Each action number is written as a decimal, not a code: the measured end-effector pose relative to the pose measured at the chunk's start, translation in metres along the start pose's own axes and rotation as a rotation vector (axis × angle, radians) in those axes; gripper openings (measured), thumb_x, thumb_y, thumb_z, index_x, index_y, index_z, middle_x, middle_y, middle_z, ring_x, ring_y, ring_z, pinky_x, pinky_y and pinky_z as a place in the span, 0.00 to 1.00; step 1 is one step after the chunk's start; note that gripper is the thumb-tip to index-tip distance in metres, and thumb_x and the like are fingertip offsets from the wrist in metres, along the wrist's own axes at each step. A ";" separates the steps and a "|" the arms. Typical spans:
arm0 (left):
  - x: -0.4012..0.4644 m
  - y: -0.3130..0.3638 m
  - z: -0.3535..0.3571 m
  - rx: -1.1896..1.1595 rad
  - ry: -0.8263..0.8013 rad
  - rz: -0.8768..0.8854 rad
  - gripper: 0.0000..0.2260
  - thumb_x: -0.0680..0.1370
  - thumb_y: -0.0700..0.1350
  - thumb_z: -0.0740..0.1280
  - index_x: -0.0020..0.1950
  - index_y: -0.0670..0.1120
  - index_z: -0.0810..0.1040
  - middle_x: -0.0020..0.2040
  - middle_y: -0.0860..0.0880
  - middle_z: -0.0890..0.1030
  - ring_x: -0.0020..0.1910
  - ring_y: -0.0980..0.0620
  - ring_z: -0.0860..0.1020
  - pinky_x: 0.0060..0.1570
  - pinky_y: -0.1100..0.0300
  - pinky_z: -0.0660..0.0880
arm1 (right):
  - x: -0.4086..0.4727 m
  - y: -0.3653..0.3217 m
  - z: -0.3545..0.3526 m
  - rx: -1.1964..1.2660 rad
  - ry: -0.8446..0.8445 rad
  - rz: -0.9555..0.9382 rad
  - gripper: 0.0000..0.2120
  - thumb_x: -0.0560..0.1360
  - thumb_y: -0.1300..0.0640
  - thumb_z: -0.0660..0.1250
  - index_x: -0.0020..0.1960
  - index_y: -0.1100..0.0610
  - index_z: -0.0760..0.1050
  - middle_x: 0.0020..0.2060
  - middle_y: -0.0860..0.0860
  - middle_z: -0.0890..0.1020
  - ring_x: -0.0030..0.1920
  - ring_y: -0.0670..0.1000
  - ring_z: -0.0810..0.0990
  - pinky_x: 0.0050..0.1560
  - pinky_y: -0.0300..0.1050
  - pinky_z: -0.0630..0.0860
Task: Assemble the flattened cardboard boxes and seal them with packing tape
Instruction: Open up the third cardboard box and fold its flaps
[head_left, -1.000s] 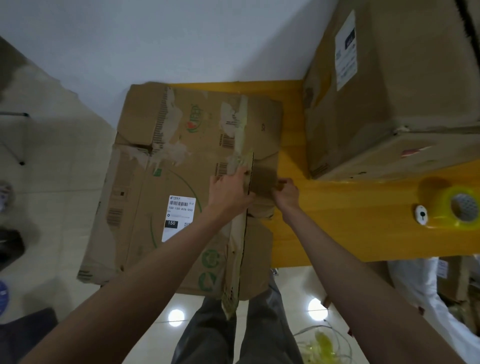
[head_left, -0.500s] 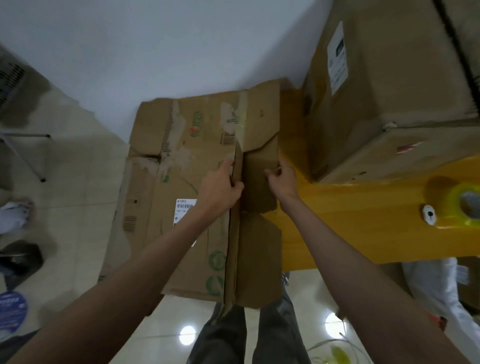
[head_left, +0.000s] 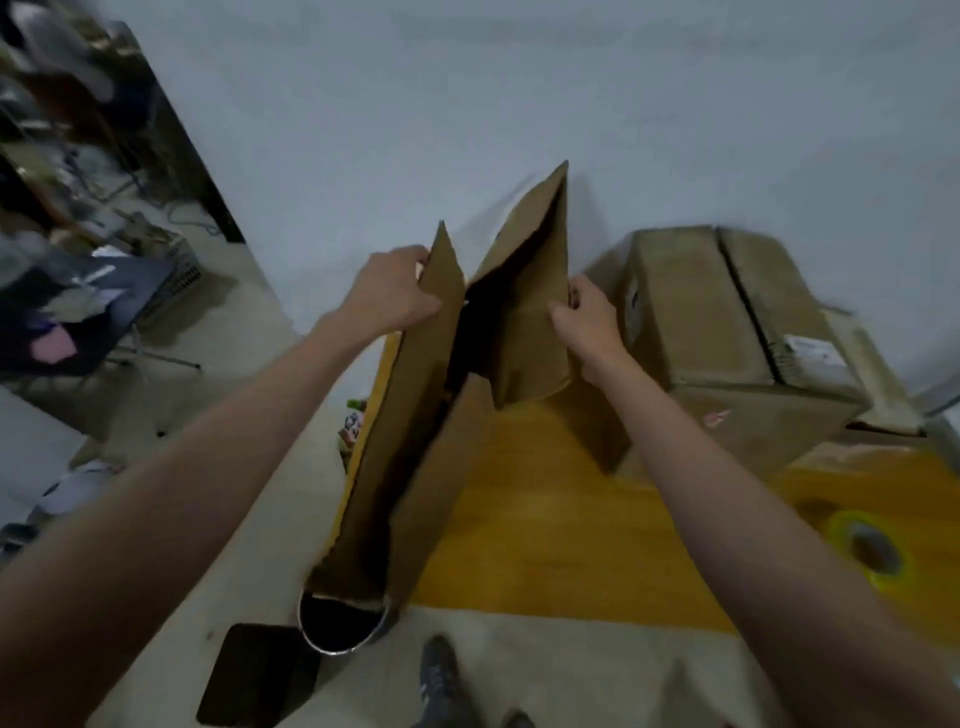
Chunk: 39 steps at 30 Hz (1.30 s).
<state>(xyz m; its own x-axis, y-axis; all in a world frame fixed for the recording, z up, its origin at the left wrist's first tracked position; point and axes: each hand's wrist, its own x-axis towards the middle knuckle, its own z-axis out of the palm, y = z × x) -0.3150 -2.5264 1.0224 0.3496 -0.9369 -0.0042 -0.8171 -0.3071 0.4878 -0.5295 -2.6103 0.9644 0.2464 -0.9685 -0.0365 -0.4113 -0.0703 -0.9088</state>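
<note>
Scene: a person stands at a yellow wooden worktop (head_left: 545, 519), both bare arms stretched forward, seen from above.
Task's thing: a worn brown flattened cardboard box (head_left: 415, 415), stood up on edge between the hands and partly spread open, a dark gap showing down its middle.
Long axis: it runs from near the person's feet away toward the pale wall, its lower end over the near left corner of the worktop.
Left hand (head_left: 389, 296): fingers curled over the top edge of the left panel, gripping it from the outer side.
Right hand (head_left: 587, 317): fingers and thumb pinching the edge of the right panel, which rises to a point above it.
Key relation: the box lies directly between the two hands, one panel in each; the hands sit level, neither clearly nearer.
Judgement: drawing the hands apart sideways should square the sleeve open; the lower end looks unsupported and may twist.
Right of the right hand: a large closed brown cardboard carton (head_left: 727, 338) on the worktop, just beside the raised panel.
Nearer, far right: a yellow roll of packing tape (head_left: 867, 556), well apart from both hands.
</note>
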 end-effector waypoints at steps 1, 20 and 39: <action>0.000 0.001 -0.022 -0.002 0.024 0.002 0.20 0.73 0.42 0.70 0.65 0.47 0.76 0.49 0.46 0.80 0.46 0.48 0.78 0.41 0.59 0.73 | -0.002 -0.013 -0.014 -0.005 0.025 -0.025 0.03 0.78 0.61 0.60 0.45 0.58 0.68 0.41 0.53 0.74 0.42 0.53 0.74 0.39 0.47 0.72; -0.002 -0.003 -0.019 0.012 0.072 -0.105 0.30 0.74 0.38 0.69 0.75 0.44 0.63 0.56 0.41 0.77 0.53 0.41 0.78 0.42 0.54 0.76 | -0.035 -0.016 -0.079 -0.348 0.058 -0.040 0.15 0.79 0.60 0.62 0.64 0.59 0.66 0.54 0.57 0.77 0.52 0.58 0.78 0.48 0.53 0.77; 0.016 -0.003 -0.027 0.298 0.028 -0.016 0.10 0.78 0.36 0.64 0.58 0.37 0.77 0.55 0.39 0.79 0.45 0.47 0.74 0.33 0.61 0.69 | -0.037 -0.031 -0.097 -0.547 0.022 -0.035 0.12 0.74 0.62 0.62 0.58 0.59 0.69 0.47 0.57 0.78 0.48 0.58 0.78 0.40 0.47 0.72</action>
<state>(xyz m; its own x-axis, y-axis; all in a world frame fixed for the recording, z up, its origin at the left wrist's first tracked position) -0.2947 -2.5361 1.0442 0.3727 -0.9278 0.0161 -0.9085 -0.3613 0.2102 -0.6108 -2.5957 1.0347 0.2523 -0.9676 0.0038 -0.8010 -0.2110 -0.5602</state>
